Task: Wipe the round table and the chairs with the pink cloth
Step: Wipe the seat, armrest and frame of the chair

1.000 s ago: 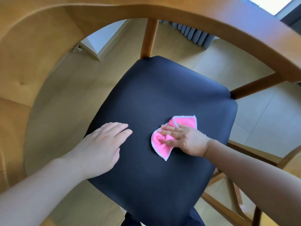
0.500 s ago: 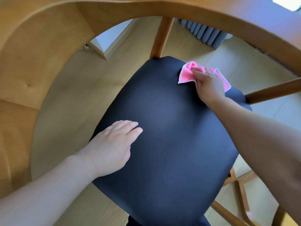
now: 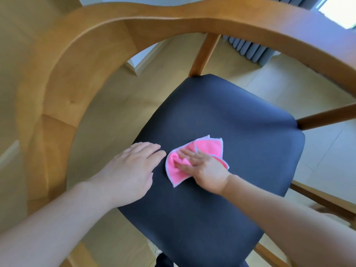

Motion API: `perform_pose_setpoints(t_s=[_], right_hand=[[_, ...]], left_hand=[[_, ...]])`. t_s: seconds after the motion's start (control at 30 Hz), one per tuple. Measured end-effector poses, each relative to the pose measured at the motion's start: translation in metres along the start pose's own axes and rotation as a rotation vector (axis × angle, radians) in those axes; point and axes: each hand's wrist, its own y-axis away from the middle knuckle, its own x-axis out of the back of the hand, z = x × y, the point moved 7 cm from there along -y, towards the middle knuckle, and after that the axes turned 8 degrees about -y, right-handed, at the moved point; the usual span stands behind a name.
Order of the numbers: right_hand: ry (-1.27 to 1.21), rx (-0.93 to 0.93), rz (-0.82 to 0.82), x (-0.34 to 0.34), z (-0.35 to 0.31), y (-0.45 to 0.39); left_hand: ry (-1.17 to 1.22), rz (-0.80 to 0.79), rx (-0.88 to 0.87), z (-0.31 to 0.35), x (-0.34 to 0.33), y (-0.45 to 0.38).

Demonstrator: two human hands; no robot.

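Note:
I look down on a wooden chair with a dark padded seat and a curved wooden backrest rail. A pink cloth with a pale hem lies bunched near the middle of the seat. My right hand presses flat on the cloth, fingers spread toward the left. My left hand rests palm down on the seat's left edge, just left of the cloth, holding nothing. The round table is not in view.
Wooden spindles join the rail to the seat at the back and right. Light wood floor surrounds the chair. Blue-grey curtain folds hang at the back. Lower chair rungs show at the right.
My right hand has swept the cloth from the seat's far back edge back to the middle, close to my left hand. My left hand stays on the seat's left side.

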Motion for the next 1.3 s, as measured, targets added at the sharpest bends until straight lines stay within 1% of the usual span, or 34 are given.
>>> perform_pose_setpoints(t_s=[0.03,0.1,0.33,0.4,0.53,0.6,0.67,0.7,0.77,0.87,0.97,1.03,1.17,1.23,1.27,1.3], right_hand=[[0.002,0.06,-0.027,-0.01,-0.014,0.001],[0.01,0.121,-0.049,-0.02,-0.024,0.002],[0.103,0.227,-0.12,-0.009,0.0,-0.005],[0.08,0.162,-0.081,0.004,0.018,-0.016],[0.045,-0.03,0.027,0.045,0.07,-0.043],[0.065,-0.178,0.111,0.069,0.101,-0.057],[0.083,-0.393,0.219,0.093,0.139,-0.068],[0.095,-0.477,0.248,0.101,0.156,-0.072],[0.113,-0.578,0.262,0.109,0.177,-0.079],[0.088,-0.622,0.326,0.113,0.183,-0.083],[0.047,-0.574,0.37,0.111,0.167,-0.084],[0.042,-0.526,0.291,0.101,0.147,-0.086],[0.05,-0.413,0.017,0.055,0.093,-0.087],[0.038,-0.357,-0.083,0.03,0.062,-0.088],[0.023,-0.275,-0.118,0.019,0.044,-0.09],[0.018,-0.153,-0.144,0.01,0.025,-0.091]], left_hand=[[-0.008,0.004,0.003,-0.003,0.002,0.002],[0.006,-0.01,0.011,-0.007,0.001,0.005],[0.086,-0.014,0.014,-0.012,-0.014,0.0],[0.079,-0.013,0.013,-0.014,-0.016,-0.002],[0.09,-0.01,0.042,-0.021,-0.016,-0.004],[0.096,-0.006,0.06,-0.026,-0.014,-0.006],[0.105,-0.001,0.083,-0.032,-0.014,-0.007],[0.11,-0.002,0.091,-0.034,-0.014,-0.008],[0.115,-0.002,0.093,-0.037,-0.013,-0.009],[0.113,0.0,0.094,-0.038,-0.013,-0.012],[0.112,-0.002,0.098,-0.038,-0.012,-0.011],[0.109,-0.015,0.098,-0.039,-0.013,-0.01],[0.098,-0.057,0.109,-0.039,-0.018,-0.004],[0.1,-0.062,0.103,-0.038,-0.017,0.001],[0.1,-0.061,0.093,-0.037,-0.016,0.003],[0.097,-0.057,0.081,-0.036,-0.014,0.004]])
